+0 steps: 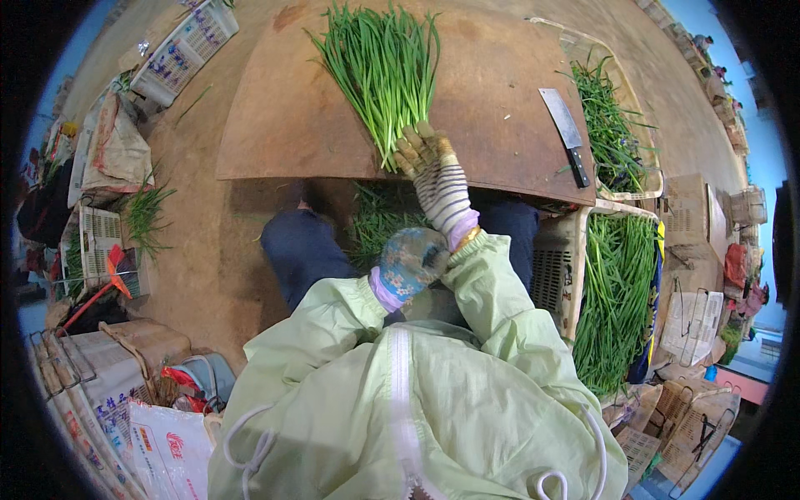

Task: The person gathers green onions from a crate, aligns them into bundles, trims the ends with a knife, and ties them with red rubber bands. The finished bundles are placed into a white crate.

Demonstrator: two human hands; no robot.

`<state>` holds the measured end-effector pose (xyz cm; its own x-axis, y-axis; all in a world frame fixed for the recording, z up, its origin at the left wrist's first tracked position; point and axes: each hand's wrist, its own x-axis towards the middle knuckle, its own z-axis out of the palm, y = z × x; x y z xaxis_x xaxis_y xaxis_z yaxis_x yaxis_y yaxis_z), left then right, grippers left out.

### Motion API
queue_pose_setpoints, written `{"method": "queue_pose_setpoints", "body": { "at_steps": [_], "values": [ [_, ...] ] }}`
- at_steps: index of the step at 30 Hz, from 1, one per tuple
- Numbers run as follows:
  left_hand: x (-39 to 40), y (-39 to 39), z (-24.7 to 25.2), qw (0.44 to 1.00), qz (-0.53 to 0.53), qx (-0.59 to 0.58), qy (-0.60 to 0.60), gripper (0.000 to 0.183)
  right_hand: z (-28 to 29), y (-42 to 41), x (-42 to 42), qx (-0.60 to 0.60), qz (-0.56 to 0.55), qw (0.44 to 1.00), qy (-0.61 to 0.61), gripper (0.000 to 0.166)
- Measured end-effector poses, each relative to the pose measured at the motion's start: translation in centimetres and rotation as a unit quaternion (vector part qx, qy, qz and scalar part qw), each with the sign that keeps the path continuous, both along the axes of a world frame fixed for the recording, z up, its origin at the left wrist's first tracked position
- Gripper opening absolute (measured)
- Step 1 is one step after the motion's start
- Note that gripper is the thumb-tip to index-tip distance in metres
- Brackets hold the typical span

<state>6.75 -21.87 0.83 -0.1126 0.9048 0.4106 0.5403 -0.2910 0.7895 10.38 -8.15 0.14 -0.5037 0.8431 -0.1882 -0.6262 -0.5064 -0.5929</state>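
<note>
A broad bunch of garlic chives (384,75) lies on the wooden table (287,112), its pale stem ends towards me. My right hand (431,169), in a striped knit glove with stained fingertips, is beside those stem ends. Its palm faces up, the fingers are extended, and no object rests in it. My left hand (412,259), in a blue floral glove, is at my right wrist by the green sleeve cuff. Its fingers are blurred and partly hidden, so I cannot tell whether they grip the cuff. A cleaver (565,131) with a black handle lies at the table's right side.
Right of the table, one plastic crate (631,178) holds loose greens (603,125), and a nearer crate (581,250) holds long chives (615,294). More greens (381,219) lie beneath the table. Stacked crates (94,369) and a red-handled tool (94,303) stand at left.
</note>
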Motion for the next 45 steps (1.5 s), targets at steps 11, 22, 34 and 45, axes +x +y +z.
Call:
{"method": "queue_pose_setpoints", "body": {
  "at_steps": [11, 22, 34, 45],
  "values": [
    [-5.9, 9.4, -0.9, 0.953, 0.262, -0.141, 0.064, 0.039, -3.4, 10.1, 2.0, 0.296, -0.058, 0.742, -0.598, 0.047],
    [-12.4, 21.5, -11.1, 0.901, 0.352, -0.249, -0.037, 0.079, -2.4, 7.8, -4.8, 0.301, 0.140, 0.624, -0.707, 0.056],
    [-18.1, 7.8, -11.8, 0.748, 0.131, -0.373, 0.533, 0.025, -2.8, -1.1, -6.2, 0.404, 0.134, 0.692, -0.583, 0.013],
    [-20.0, 11.3, -10.5, 0.783, 0.291, -0.415, 0.361, 0.065, 0.4, -0.9, 22.2, 0.414, -0.277, 0.720, -0.483, 0.026]
  ]
}}
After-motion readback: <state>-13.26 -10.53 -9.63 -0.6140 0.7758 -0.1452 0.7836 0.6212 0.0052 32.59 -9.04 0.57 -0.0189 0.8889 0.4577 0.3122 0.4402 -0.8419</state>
